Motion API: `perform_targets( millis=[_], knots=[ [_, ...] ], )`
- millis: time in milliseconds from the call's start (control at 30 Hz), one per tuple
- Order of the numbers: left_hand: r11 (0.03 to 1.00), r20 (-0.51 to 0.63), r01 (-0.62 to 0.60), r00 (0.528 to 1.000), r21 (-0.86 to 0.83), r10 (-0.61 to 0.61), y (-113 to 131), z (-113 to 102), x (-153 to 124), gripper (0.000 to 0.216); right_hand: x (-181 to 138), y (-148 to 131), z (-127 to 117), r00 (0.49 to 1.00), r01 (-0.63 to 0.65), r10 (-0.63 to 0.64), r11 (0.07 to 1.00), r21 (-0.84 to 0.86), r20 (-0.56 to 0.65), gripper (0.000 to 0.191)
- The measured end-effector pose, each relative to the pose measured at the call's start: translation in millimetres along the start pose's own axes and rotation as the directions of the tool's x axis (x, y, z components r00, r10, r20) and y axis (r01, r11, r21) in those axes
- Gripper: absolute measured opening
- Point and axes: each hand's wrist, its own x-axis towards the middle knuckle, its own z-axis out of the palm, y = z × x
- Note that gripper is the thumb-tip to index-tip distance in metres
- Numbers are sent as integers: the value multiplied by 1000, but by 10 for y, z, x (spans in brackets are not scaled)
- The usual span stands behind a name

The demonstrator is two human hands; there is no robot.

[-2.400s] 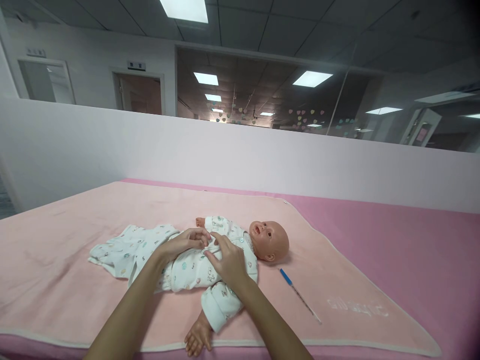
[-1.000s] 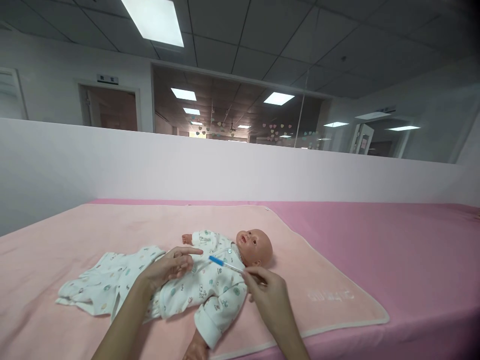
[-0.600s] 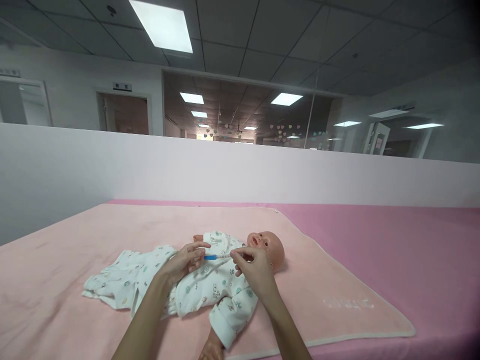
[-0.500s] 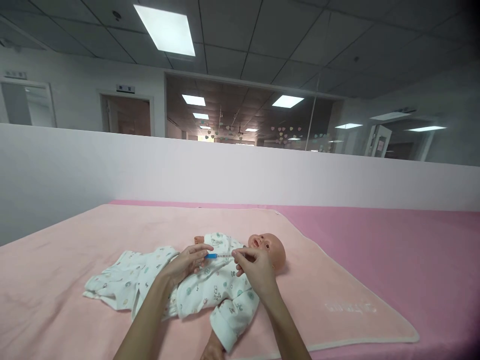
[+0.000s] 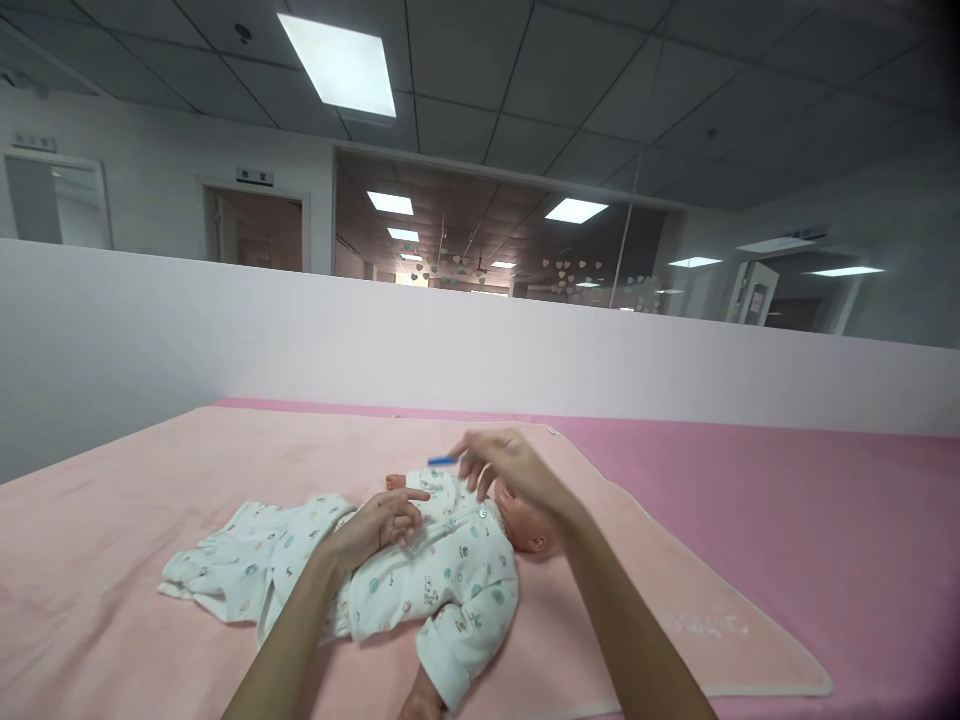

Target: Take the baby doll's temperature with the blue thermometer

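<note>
Doll on its back on pink blanket, white shirt already on. Left hand loosely open over shirt front, nothing seen in it. Beyond, right hand, blurred, pinching blue stick near far sleeve; stick not set down. White wall behind.

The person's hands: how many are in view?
2: the left hand over the doll, and the right hand partly hiding the doll's head, holding a slim blue object.
</note>
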Motion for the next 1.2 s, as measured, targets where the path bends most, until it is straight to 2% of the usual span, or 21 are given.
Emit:
perform_targets(
  millis=[33,67,133,167,267,367,500,600,667,733,800,900,967,1033,1133,1167,1200],
  knots=[
    [1000,-2,11,1000,-13,-11,-3,0,5,37,10,-93,-108,993,74,-74,997,-1,-96,46],
    [999,-6,23,1000,-24,-23,-5,-1,12,38,14,-152,-189,971,110,-123,991,-77,-203,54],
    [999,-20,37,999,-36,-38,-10,-1,25,38,3,-171,-263,924,96,-187,958,-271,-334,66],
    [998,-23,45,999,-35,-46,-12,0,31,38,-9,-142,-266,915,58,-194,931,-360,-354,68],
    [997,-20,74,997,2,-74,-13,13,40,38,-60,-22,-270,940,-5,-156,883,-470,-303,52],
    [995,-33,84,996,47,-82,-2,38,31,39,-113,43,-335,961,-19,-101,905,-425,-258,25],
    [995,-25,75,997,70,-73,9,51,15,40,-171,107,-259,959,-24,-77,937,-347,-273,27],
    [995,-25,67,998,76,-65,-6,34,16,38,-251,86,-145,981,-3,-59,947,-322,-185,38],
    [995,-41,70,997,75,-67,-18,23,18,39,-319,16,-134,983,37,-77,971,-234,-166,44],
    [994,-61,74,996,76,-69,-23,23,18,41,-365,-54,-145,969,69,-103,986,-151,-225,53],
    [994,-77,69,995,82,-62,-21,37,16,43,-364,-96,-132,951,71,-115,985,-160,-287,59],
    [993,-98,69,993,100,-59,-7,71,10,43,-316,-178,-125,949,60,-133,966,-252,-285,49],
    [990,-110,82,992,114,-69,2,90,5,42,-332,-311,-233,944,87,-160,964,-251,-288,38],
    [988,-116,89,990,124,-74,7,100,0,41,-426,-483,-441,906,169,-237,962,-214,-351,33],
    [988,-122,81,990,131,-65,7,105,-3,42,-600,-605,-711,768,300,-358,934,-195,-531,40],
    [988,-124,83,990,133,-67,4,105,-2,42,-623,-572,-729,736,288,-379,925,-247,-561,47],
    [987,-126,86,990,136,-68,1,103,-1,42,-619,-502,-698,736,224,-388,913,-342,-554,55]
  ],
)
